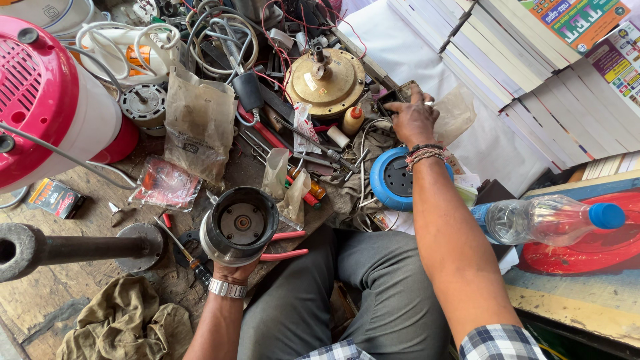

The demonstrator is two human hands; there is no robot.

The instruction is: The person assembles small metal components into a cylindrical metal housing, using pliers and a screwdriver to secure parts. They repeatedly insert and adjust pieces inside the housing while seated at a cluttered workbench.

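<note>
Nearest the body, the left hand (230, 270) wraps from below around a round metal motor housing (239, 227), holding it upright at the edge of the wooden workbench (40, 297) with its open end facing up; only the fingers' grip under the rim shows, but the hold looks firm. Red-handled pliers (283, 245) lie just beside the housing, partly under it, and a crumpled olive rag (127, 323) sits on the bench to the left. Further out, the right hand (413, 120) reaches across a blue round disc (393, 180) and rests palm-down, fingers spread, on a small dark object among loose plastic wrap (whether it grips anything underneath cannot be told). A clear plastic water bottle (547, 220) lies on its side near that forearm. Beyond lie a brass-coloured motor dome (327, 80), tangled wires and a pink-and-white appliance (47, 100). As a judgement: with attention on the far reach, the one-handed hold on the heavy housing could slacken and let it tip off the bench edge onto the lap, and the sweeping forearm might roll the bottle or snag a wire.
</note>
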